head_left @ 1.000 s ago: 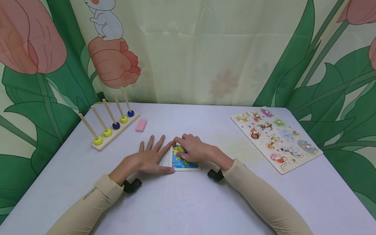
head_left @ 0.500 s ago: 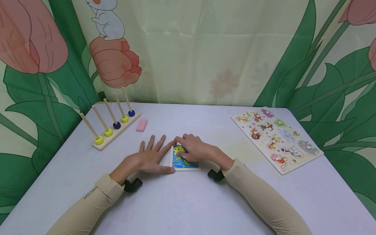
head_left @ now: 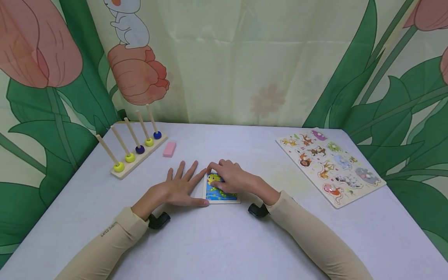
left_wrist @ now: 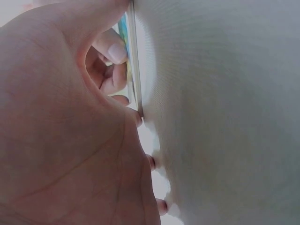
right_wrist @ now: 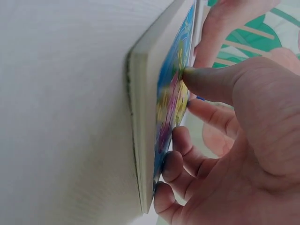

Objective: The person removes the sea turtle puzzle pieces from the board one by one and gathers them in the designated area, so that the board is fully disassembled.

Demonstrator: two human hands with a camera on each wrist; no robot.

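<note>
A small square picture puzzle (head_left: pixel 221 201) in a pale wooden frame lies flat on the table, its blue picture showing a yellow spotted figure. My left hand (head_left: pixel 180 190) rests palm down with fingers spread, thumb and index finger along the puzzle's left edge. Over the picture, my right hand (head_left: pixel 229 177) has its fingers curled, covering the puzzle's upper right. In the right wrist view, the thumb and fingertips touch the picture face (right_wrist: pixel 171 93). The left wrist view shows the palm (left_wrist: pixel 75 140) beside the thin frame edge (left_wrist: pixel 136 70).
At the left stands a wooden peg rack (head_left: pixel 134 159) with several upright pegs and yellow and blue beads. A pink block (head_left: pixel 169 149) lies beside it. A large animal puzzle board (head_left: pixel 329 171) lies at the right. A printed curtain (head_left: pixel 224 66) hangs behind the table.
</note>
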